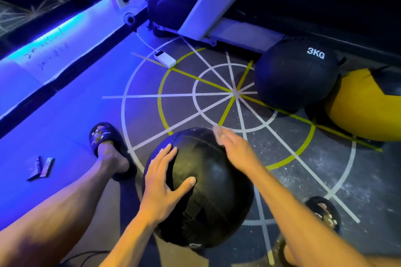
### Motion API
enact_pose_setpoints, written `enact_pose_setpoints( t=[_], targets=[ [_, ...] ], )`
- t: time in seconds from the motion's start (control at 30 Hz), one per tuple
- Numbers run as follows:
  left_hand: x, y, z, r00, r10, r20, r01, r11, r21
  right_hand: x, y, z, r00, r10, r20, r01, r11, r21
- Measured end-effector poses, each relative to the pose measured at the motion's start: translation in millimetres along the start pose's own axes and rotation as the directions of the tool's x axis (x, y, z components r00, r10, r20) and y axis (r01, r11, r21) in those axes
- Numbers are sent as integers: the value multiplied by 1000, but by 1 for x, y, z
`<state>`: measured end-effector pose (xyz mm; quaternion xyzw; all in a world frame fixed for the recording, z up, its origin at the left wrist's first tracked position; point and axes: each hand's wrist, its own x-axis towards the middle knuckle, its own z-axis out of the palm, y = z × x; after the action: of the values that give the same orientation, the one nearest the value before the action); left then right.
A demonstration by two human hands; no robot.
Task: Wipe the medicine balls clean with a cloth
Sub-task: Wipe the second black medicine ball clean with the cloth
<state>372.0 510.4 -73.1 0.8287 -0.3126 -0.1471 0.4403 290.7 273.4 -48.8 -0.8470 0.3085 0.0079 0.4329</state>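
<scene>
A black medicine ball [208, 193] sits on the floor between my feet. My left hand [165, 182] rests flat on its left side, fingers spread and thumb out. My right hand [236, 149] reaches over the ball's far top edge and presses a small pale cloth [218, 132], blurred by motion, against the surface. A second black ball marked 3KG [297, 73] lies at the right, beside a yellow and black ball [364, 104].
The floor [303, 169] carries painted white and yellow circle lines. A white power bank [165, 59] with a cable lies at the back. Two small flat packets [42, 168] lie left. A white machine frame [217, 0] stands behind. My sandalled feet [108, 143] flank the ball.
</scene>
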Motion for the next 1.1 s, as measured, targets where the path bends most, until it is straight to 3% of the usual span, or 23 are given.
enact_pose_setpoints(
  t=[0.03,0.1,0.17,0.2,0.3,0.37,0.43,0.47,0.5,0.6,0.7,0.8,0.9,0.97,1.03,1.1],
  targets=[
    [-1,1,3,1000,-2,-5,2,1000,8,5,3,-5,993,118,-13,-117,992,37],
    [-2,3,4,1000,8,-20,-8,1000,5,0,-12,2,997,75,-11,-75,995,-61],
    [-3,2,2,1000,15,-20,-15,1000,2,-18,-40,22,981,-194,1,187,947,-260],
    [-5,1,1,1000,14,-10,-14,1000,5,-28,-48,30,938,-345,31,336,885,-322],
    [-12,0,-3,1000,7,25,-7,1000,5,-36,-45,30,859,-500,108,506,801,-320],
    [-14,1,-2,999,9,32,-9,1000,19,-17,-22,14,905,-422,55,424,878,-222],
    [-14,1,-1,999,14,37,-15,999,45,-3,6,-4,995,-94,25,96,992,-81],
    [-13,3,-1,999,21,35,-22,999,39,-2,17,-9,997,63,41,-61,997,-40],
    [-11,5,-3,1000,20,23,-20,1000,19,-5,26,-9,991,125,55,-125,992,3],
    [-1,9,-4,997,-25,-77,22,999,-35,-25,33,-2,995,98,28,-100,992,79],
    [-2,2,-1,998,-33,-63,32,999,-16,-47,35,8,999,47,16,-47,999,2],
    [-14,-1,0,999,-41,-11,40,999,-35,-72,13,24,973,-229,43,232,943,-237],
    [-24,-2,-2,1000,-8,10,8,999,-34,-79,-23,32,887,-440,142,462,837,-293],
    [-26,-1,-2,999,-12,30,13,999,-30,-62,-28,28,907,-387,165,420,863,-280],
    [-28,1,0,999,-13,50,14,999,-32,-28,-10,8,983,-131,130,151,976,-157],
    [-31,5,2,999,-8,51,9,999,-37,-17,-9,-4,980,18,199,22,980,-198]
  ],
)
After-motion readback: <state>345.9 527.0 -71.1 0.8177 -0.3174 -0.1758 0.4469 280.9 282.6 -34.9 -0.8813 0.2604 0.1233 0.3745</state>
